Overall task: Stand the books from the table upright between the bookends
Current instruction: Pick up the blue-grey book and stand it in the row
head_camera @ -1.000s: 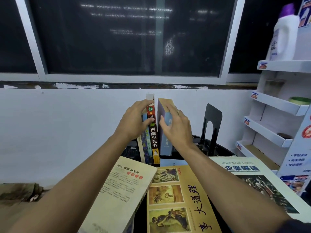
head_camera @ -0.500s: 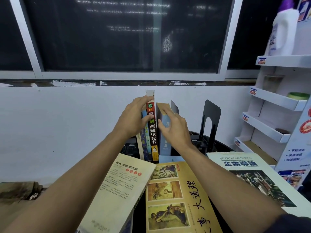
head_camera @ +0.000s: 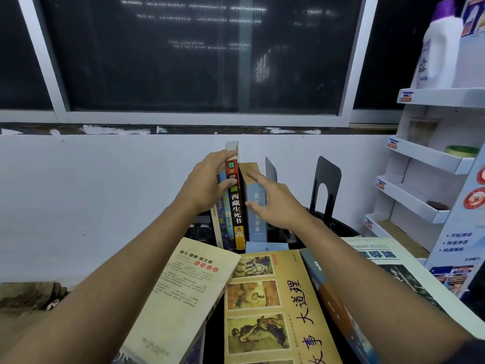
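Observation:
Several books stand upright at the back of the round black table (head_camera: 343,228). My left hand (head_camera: 207,182) grips this row, thumb on the black-spined book (head_camera: 236,211). A blue book (head_camera: 256,219) stands flush against that spine. On its top and spine rests my right hand (head_camera: 277,203), fingers fairly straight. One black bookend (head_camera: 328,187) stands to the right, apart from the row, and another (head_camera: 271,170) shows edge-on behind the blue book. Lying flat in front are a cream book (head_camera: 183,298), a yellow book (head_camera: 273,306), a blue-orange book (head_camera: 338,313) and a large white book (head_camera: 388,261).
A white display rack (head_camera: 425,156) stands close on the right, with a white detergent bottle (head_camera: 441,48) on its top shelf. A white wall and a dark window run behind the table. A small pale-blue book (head_camera: 262,248) lies under the upright row.
The blue book came down and left until it stood against the black-spined book. My right hand followed it and its fingers straightened. My left hand stayed on the row.

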